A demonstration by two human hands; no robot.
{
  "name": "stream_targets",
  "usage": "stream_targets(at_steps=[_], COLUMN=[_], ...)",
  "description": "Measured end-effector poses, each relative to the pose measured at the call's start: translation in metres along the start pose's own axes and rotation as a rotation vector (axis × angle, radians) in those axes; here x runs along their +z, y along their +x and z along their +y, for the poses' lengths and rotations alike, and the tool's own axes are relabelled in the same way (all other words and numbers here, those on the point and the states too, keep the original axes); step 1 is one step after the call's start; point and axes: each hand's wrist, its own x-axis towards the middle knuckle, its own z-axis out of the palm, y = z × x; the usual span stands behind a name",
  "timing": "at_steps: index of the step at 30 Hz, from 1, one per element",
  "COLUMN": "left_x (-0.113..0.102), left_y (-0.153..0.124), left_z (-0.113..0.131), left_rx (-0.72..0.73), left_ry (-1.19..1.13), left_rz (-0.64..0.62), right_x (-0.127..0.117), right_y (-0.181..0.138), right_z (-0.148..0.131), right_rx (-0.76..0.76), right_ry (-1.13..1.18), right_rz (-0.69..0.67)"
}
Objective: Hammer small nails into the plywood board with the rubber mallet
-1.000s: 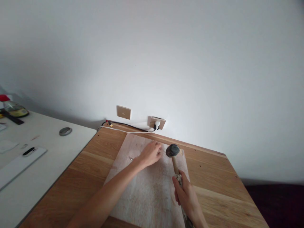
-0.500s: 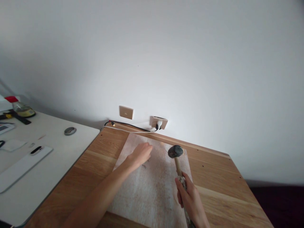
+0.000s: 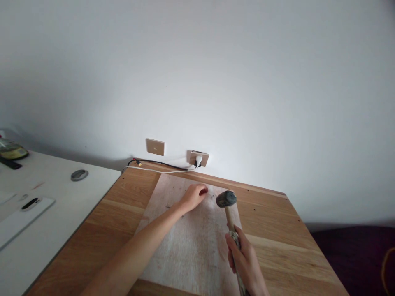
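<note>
My right hand (image 3: pixel 245 259) is wrapped round the handle of a mallet (image 3: pixel 226 199) with a dark, blunt head and a wooden shaft. The mallet's head is raised over the right side of a pale, worn wooden board (image 3: pixel 185 255). Over the far part of this board, my left hand (image 3: pixel 194 196) has its fingers curled together. What they hold, if anything, is too small to make out. Just right of its fingertips, a small dark mark or bit (image 3: pixel 212 196) shows on the board. Other small dark specks dot the board around the left hand.
The board lies on a wooden table (image 3: pixel 271 259) against the wall. A black and a white cable run along its back edge to a socket (image 3: pixel 199 158). At left, a white table (image 3: pixel 61 218) bears a roll of tape (image 3: pixel 79 175), a phone-like white object (image 3: pixel 31 205) and a bottle (image 3: pixel 12 149).
My left hand has moved right across the board, and its fingers have turned toward the mallet. The view has shifted slightly right. My right hand still grips the mallet.
</note>
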Motion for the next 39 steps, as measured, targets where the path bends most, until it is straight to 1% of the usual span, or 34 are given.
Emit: stream_targets(at_steps=[3, 9, 11, 14, 17, 21, 24, 27, 31, 33, 36, 39], left_x=[0.001, 0.005, 0.005, 0.005, 0.005, 0.002, -0.011, -0.038, -0.079, -0.092, -0.101, -0.1], left_y=[-0.001, -0.002, -0.002, -0.002, -0.002, -0.001, -0.002, -0.01, -0.032, -0.043, -0.054, -0.057], left_z=[-0.004, -0.008, -0.008, -0.007, -0.006, -0.002, 0.003, 0.005, 0.008, 0.01, 0.013, 0.015], left_rx=[-0.004, -0.016, -0.029, -0.059, -0.083, -0.091, -0.088, -0.062, -0.015, -0.015, -0.022, 0.012], left_ry=[-0.021, -0.043, -0.059, -0.082, -0.094, -0.081, -0.029, 0.06, 0.168, 0.256, 0.397, 0.41], left_rz=[0.003, 0.006, 0.007, 0.011, 0.014, -0.007, -0.027, -0.052, -0.176, -0.248, -0.365, -0.444], right_x=[0.001, 0.004, 0.007, 0.01, 0.014, 0.017, 0.018, 0.019, 0.019, 0.02, 0.022, 0.022], right_y=[0.001, 0.008, 0.011, 0.016, 0.021, 0.028, 0.031, 0.031, 0.03, 0.029, 0.026, 0.023], right_z=[-0.001, -0.005, -0.009, -0.016, -0.022, -0.024, -0.024, -0.021, -0.018, -0.017, -0.017, -0.016], right_rx=[0.009, 0.016, 0.011, -0.02, -0.063, -0.073, -0.062, -0.069, -0.068, -0.074, -0.078, -0.064], right_ry=[0.007, -0.012, -0.013, -0.036, -0.088, -0.137, -0.174, -0.196, -0.188, -0.172, -0.148, -0.146], right_rz=[0.0, -0.061, -0.057, -0.053, -0.084, -0.088, -0.097, -0.091, -0.107, -0.096, -0.074, -0.082])
